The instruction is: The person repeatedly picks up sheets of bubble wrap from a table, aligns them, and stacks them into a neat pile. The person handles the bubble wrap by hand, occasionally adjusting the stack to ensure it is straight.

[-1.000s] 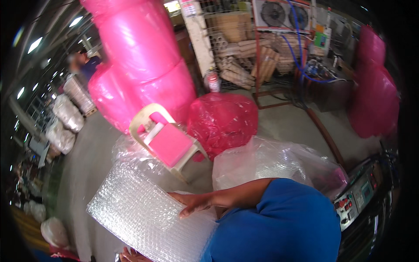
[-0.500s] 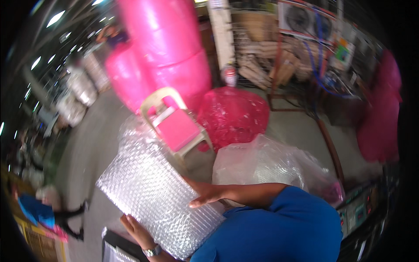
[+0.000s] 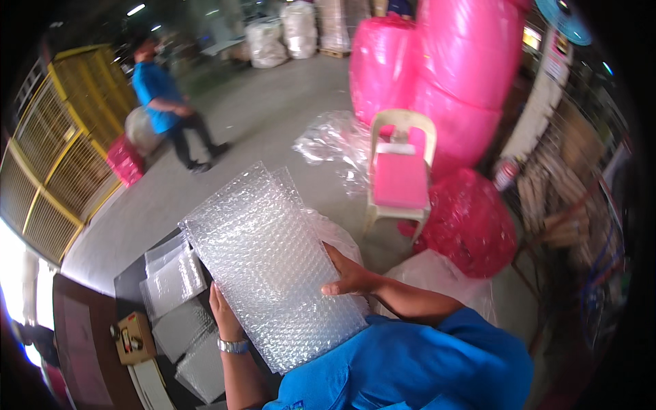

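A stack of clear bubble wrap sheets (image 3: 270,266) is held in front of my body, tilted, its far corner pointing away to the left. My right hand (image 3: 352,277) grips its right edge, thumb lying on top and the other fingers mostly hidden at the side and underneath. Along the left edge, my left hand (image 3: 227,311), with a metal watch on the wrist, presses against the sheets; part of its fingers is covered by them. Below and left stands a black table (image 3: 130,280) bearing several flat bubble wrap pieces (image 3: 183,331).
A small cardboard box (image 3: 134,339) sits on the table. Ahead are a cream plastic chair (image 3: 374,184) with a pink seat pad, a red plastic bag (image 3: 471,225) and tall pink-wrapped rolls (image 3: 458,75). A person in blue (image 3: 160,96) walks near a yellow mesh fence (image 3: 58,164).
My view has swung left, bringing the table and fence into sight. My left hand, earlier with fingers apart beside the sheets, now lies against their left edge. The right hand keeps its grip.
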Tool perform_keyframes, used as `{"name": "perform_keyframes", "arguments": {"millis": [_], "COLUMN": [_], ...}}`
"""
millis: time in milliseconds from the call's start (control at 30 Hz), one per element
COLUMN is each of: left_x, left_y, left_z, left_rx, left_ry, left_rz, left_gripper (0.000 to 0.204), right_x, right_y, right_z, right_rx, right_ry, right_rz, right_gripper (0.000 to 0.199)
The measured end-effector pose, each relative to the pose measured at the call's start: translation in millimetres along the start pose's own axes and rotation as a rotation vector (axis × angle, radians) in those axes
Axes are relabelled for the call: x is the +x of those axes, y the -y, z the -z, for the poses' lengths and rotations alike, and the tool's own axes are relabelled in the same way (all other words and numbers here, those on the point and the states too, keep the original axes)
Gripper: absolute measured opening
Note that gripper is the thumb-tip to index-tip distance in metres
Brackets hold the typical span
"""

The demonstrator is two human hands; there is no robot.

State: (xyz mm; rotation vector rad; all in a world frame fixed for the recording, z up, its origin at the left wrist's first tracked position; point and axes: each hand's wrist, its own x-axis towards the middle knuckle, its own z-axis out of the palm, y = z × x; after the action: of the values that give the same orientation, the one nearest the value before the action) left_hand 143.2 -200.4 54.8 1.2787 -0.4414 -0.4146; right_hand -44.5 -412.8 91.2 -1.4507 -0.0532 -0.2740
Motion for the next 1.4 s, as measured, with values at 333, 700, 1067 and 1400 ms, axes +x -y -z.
{"name": "perform_keyframes", "arguments": {"millis": [333, 700, 1067, 1400], "left_x": [-79.8, 6.0, -83.3, -66.5], "left_y": [14.6, -70.9, 15.0, 26.9], "left_z": [-22.1, -39.4, -60.2, -53.2], "left_rx": [0.133, -0.238, -0.245, -0.163], "left_ry": [0.015, -0.391, -0.446, -0.544], "left_rz": [0.146, -0.034, 0.148, 0.019], "left_gripper": [0.046, 0.062, 0.069, 0.071], "right_x": [45.1, 87.0, 132.6, 124.8], "right_y": [-19.0, -35.3, -54.5, -67.9], "right_z": [33.9, 28.0, 20.7, 33.3], "right_rx": [0.179, -0.126, 0.126, 0.053], "right_ry": [-0.019, 0.173, 0.292, 0.528], "right_rz": [0.007, 0.027, -0.134, -0.233], "right_gripper": [0.094, 0.086, 0.084, 0.095]}}
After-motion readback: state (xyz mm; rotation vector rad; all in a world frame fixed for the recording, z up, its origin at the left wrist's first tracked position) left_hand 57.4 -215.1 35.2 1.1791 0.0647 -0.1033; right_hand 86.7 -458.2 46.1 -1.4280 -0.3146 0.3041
